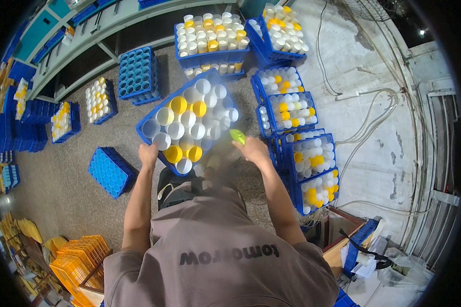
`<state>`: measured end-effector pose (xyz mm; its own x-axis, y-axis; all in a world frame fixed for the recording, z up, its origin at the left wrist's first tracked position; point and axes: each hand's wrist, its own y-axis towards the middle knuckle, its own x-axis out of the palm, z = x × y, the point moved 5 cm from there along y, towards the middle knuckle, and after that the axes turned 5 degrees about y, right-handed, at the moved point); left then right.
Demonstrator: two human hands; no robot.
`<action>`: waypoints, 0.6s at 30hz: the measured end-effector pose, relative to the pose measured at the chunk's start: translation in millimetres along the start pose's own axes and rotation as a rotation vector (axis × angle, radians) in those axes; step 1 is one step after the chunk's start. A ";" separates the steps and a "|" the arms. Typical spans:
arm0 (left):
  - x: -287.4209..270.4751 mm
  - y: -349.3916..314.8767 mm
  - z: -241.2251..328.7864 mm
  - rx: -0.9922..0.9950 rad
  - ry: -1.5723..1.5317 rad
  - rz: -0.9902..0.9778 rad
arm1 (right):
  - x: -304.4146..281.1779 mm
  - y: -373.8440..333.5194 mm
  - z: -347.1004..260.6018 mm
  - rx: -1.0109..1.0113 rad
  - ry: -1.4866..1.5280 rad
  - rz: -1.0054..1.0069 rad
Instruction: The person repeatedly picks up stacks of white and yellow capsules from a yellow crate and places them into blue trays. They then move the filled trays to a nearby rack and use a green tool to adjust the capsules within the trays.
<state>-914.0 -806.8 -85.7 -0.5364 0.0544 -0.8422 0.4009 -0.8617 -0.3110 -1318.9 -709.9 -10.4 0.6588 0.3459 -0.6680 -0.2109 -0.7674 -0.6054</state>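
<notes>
In front of me a blue crate (144, 141) is tilted, packed with white and yellow cups (188, 118) whose round mouths face up. My left hand (148, 154) is closed on the crate's near left corner. Just right of the crate, my right hand (252, 149) grips a small lime-green handheld tool (237, 135), its exact kind unclear. The tool points toward the cups, apart from them. A pale haze blurs the cups on the crate's right side and the space below them.
Filled blue crates (210, 43) stand at the back, and stacks of them (297, 110) line the right side. On the left floor are a blue crate with light-blue round cells (111, 171) and a taller one (138, 74). Orange baskets (79, 263) sit lower left. Hoses (376, 117) hang along the right wall.
</notes>
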 end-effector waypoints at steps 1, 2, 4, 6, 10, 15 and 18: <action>-0.2 0.1 -3.8 -0.012 -0.012 -0.014 | -8.2 5.6 4.5 0.004 0.003 0.017; -0.8 -0.5 -5.9 0.009 -0.058 -0.008 | -15.3 11.1 9.2 0.020 -0.008 0.045; -2.3 -1.2 -11.0 0.018 -0.157 -0.009 | -28.0 22.2 20.1 0.055 -0.005 0.097; -1.0 -1.7 -15.6 -0.005 -0.180 -0.073 | -36.4 31.7 31.7 0.087 0.030 0.095; -4.3 -1.5 -15.9 -0.002 -0.112 -0.124 | -53.4 39.3 46.9 0.030 0.091 0.134; -9.8 -6.4 -10.0 0.031 -0.186 -0.136 | -66.1 27.1 67.0 0.056 0.069 0.152; -9.3 -6.8 -4.6 0.037 -0.153 -0.136 | -62.1 24.2 77.4 0.115 0.167 0.091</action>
<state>-908.3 -799.2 -77.7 -0.6912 0.0972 -0.7161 0.2907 -0.8698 -0.3987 -1420.8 -708.2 -17.1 0.7421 0.1767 -0.6466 -0.3492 -0.7215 -0.5979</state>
